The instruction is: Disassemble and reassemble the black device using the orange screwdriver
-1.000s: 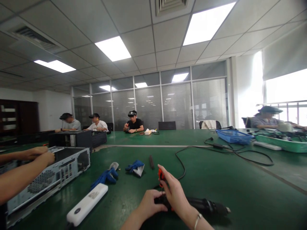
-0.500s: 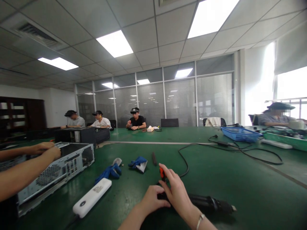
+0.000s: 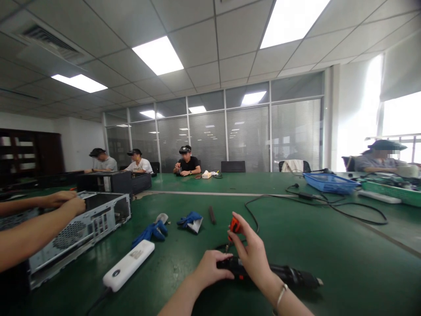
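A black electric screwdriver (image 3: 289, 275) lies on the green table, its tip pointing right. My left hand (image 3: 210, 268) grips its rear end between thumb and fingers. Above that end, my right hand (image 3: 251, 245) is closed on the red-orange handle of a small screwdriver (image 3: 234, 226). Its thin shaft points down at the rear of the electric screwdriver; whether the tip touches, I cannot tell. Part of the black body is hidden behind my right hand and wrist.
A white power strip (image 3: 129, 265), blue-and-grey gloves (image 3: 151, 231) and a dark bar (image 3: 212, 215) lie nearby. At left, another person's hands (image 3: 67, 202) work in an open computer case (image 3: 82, 230). A black cable (image 3: 253, 215) runs toward the blue basket (image 3: 329, 183). Several people sit around the table.
My right hand has lifted and shifted slightly right with the small screwdriver, whose shaft now shows. My left hand stays at the rear of the electric screwdriver.
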{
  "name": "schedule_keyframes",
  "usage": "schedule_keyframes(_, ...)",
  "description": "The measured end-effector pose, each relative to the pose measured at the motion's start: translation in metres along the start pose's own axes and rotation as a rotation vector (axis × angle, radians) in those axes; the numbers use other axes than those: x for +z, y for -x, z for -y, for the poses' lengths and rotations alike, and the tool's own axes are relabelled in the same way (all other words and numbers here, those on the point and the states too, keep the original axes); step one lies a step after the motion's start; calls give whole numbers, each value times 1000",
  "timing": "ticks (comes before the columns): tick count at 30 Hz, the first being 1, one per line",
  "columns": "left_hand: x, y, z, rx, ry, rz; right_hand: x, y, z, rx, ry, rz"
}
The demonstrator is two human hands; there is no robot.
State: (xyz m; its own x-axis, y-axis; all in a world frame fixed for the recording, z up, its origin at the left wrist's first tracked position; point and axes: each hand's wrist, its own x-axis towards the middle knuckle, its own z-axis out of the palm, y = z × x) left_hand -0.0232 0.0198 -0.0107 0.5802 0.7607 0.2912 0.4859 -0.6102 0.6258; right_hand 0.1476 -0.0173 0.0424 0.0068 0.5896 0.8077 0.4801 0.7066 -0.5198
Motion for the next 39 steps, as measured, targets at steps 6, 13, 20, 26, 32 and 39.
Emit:
schedule_keyframes(6,3,-2,7,4,30,-17,-28,5,-10,82,51,-31)
schedule_keyframes(13,2,-1,7,8,26,-1,-34,9,-8,13,115,-46)
schedule_keyframes(20,2,-1,5,16,15,-12,-42,3,-5,-37,185,-69)
schedule_keyframes(26,2,0,7,7,33,-14,-43,10,-6,-88,195,46)
schedule_keyframes(32,4,0,10,6,28,-22,-44,12,-10,-122,87,172)
schedule_keyframes(39,4,2,9,25,25,-33,-41,16,-15,-256,382,-27)
